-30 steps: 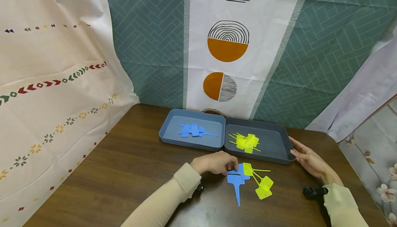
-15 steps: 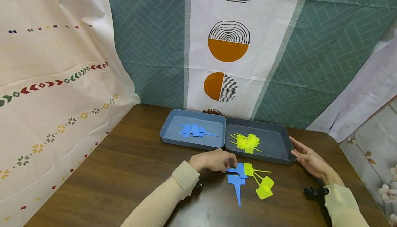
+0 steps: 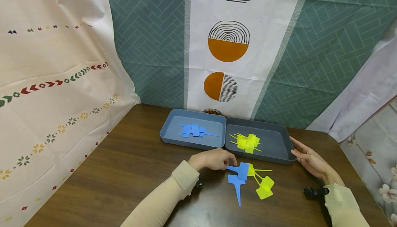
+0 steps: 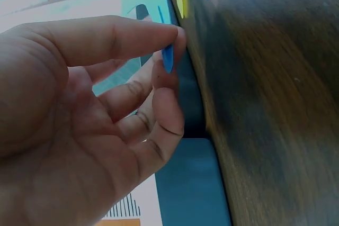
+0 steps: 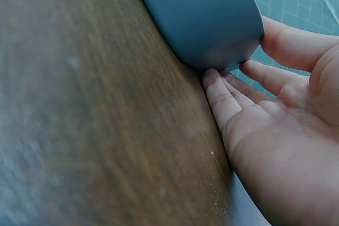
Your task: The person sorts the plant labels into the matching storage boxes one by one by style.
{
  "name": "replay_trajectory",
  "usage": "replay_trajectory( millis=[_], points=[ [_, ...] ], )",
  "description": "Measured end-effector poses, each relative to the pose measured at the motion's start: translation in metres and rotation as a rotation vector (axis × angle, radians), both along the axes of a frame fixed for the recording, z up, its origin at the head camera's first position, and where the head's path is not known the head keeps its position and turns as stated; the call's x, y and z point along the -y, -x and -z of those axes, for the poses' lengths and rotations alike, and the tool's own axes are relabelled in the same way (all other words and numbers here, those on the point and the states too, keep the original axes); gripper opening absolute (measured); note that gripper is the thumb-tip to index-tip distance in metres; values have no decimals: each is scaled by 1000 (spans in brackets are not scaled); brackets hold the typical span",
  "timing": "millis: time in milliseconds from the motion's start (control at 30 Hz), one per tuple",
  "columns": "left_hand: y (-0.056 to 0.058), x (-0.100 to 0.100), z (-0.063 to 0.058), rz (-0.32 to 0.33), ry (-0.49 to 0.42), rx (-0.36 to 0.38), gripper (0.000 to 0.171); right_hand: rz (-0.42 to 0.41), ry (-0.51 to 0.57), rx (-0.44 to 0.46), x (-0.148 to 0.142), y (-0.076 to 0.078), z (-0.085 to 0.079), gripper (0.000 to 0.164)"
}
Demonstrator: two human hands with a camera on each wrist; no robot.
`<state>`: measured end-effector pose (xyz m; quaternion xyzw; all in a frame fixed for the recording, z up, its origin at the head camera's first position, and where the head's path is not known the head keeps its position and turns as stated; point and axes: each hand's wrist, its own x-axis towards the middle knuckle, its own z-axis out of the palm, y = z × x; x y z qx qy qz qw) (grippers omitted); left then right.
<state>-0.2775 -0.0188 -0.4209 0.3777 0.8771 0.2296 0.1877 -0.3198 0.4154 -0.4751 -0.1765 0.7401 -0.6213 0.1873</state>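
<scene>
My left hand (image 3: 214,159) pinches the pointed stem of a blue T-shaped plant label (image 3: 243,170) between thumb and forefinger; the left wrist view shows the stem tip (image 4: 168,59) poking out below them. Its wide head hangs over a second blue plant label (image 3: 237,185) and hides part of a yellow plant label (image 3: 250,169). Two more yellow plant labels (image 3: 264,188) overlap to the right. At the dark grey tray's (image 3: 274,141) right end, my right hand (image 3: 311,160) touches the outer wall with fairly straight fingers, seen close in the right wrist view.
Left of the dark tray stands a blue-grey tray (image 3: 170,130) holding several blue plant labels (image 3: 194,130). Several yellow plant labels (image 3: 247,143) lie inside the dark tray. Patterned cloth (image 3: 149,48) hangs behind the brown wooden table (image 3: 124,172).
The pinched blue label has come up off the other blue one and turned, its head now covering part of a yellow label. The right hand has stayed at the tray.
</scene>
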Motion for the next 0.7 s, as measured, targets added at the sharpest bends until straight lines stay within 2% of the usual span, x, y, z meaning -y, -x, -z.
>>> replay_trajectory(
  millis=[167,300,467,700],
  points=[
    [1,0,1,22,-4,-51,39,0,1,-1,0,1,0,70],
    [1,-1,0,40,-6,-88,32,1,4,4,0,1,0,70],
    [1,-2,-1,45,-18,-85,23,-7,13,8,-1,1,1,70],
    [2,-2,-1,49,-70,-68,17,-10,4,8,-1,1,1,69]
  ],
)
